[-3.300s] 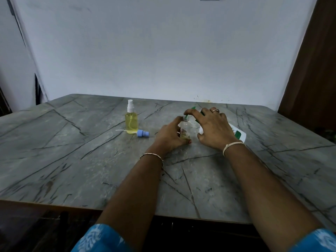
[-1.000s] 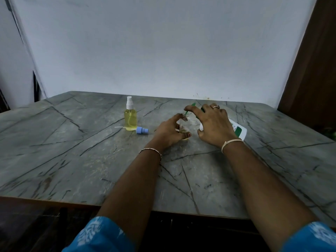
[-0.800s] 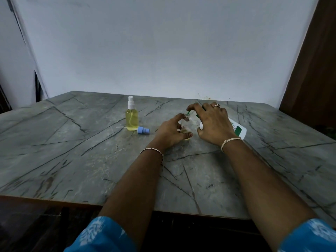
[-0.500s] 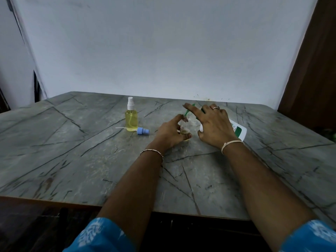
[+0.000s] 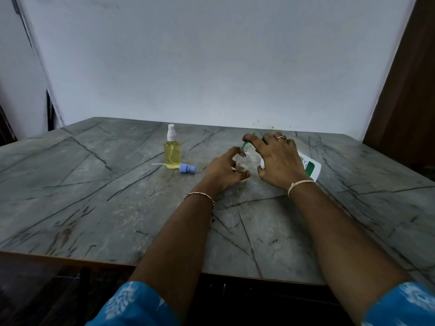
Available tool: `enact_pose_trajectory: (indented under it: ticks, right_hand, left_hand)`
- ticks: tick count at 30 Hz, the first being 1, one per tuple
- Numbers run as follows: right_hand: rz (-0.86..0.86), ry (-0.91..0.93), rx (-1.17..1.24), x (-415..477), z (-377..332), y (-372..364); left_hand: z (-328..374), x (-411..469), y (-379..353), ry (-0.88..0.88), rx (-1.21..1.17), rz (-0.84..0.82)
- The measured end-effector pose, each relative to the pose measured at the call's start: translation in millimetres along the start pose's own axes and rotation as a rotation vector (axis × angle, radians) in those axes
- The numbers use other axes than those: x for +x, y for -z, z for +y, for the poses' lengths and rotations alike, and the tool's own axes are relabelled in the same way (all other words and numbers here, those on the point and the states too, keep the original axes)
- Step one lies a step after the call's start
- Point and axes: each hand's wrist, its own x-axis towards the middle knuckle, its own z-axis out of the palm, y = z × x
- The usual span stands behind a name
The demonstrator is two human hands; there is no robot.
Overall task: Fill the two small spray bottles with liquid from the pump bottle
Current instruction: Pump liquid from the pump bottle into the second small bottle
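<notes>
On the grey table (image 5: 94, 196) a full spray bottle (image 5: 173, 152) stands upright, and a loose blue cap (image 5: 187, 168) lies just beside it. Next, the left hand (image 5: 222, 172) curls its fingers round a small open bottle (image 5: 242, 162) with a little liquid at the bottom. The right hand (image 5: 280, 161) grips the tilted pump bottle (image 5: 312, 167); its forefinger lies on the green spout (image 5: 246, 144) above the small bottle's mouth.
</notes>
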Motion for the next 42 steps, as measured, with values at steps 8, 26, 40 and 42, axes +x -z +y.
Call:
enact_pose_trajectory:
  ticks: [8,26,40,42]
  right_hand:
    - [-0.007,-0.019,0.004,-1.9,-1.5,2.0]
    - [-0.010,-0.038,0.049,-1.3,-5.0,5.1]
    - [-0.024,-0.042,0.017,-1.6,-5.5,2.9]
    - [-0.015,-0.045,0.029,-0.5,-7.2,3.3]
  left_hand:
    - [-0.5,-0.4,0.7,-0.012,0.009,-0.001]
    - [-0.4,-0.8,-1.7,-0.019,-0.051,0.027]
    - [0.9,-3.5,0.1,-0.061,0.008,0.047]
    - [1.2,-3.6,0.1,-0.061,0.016,0.048]
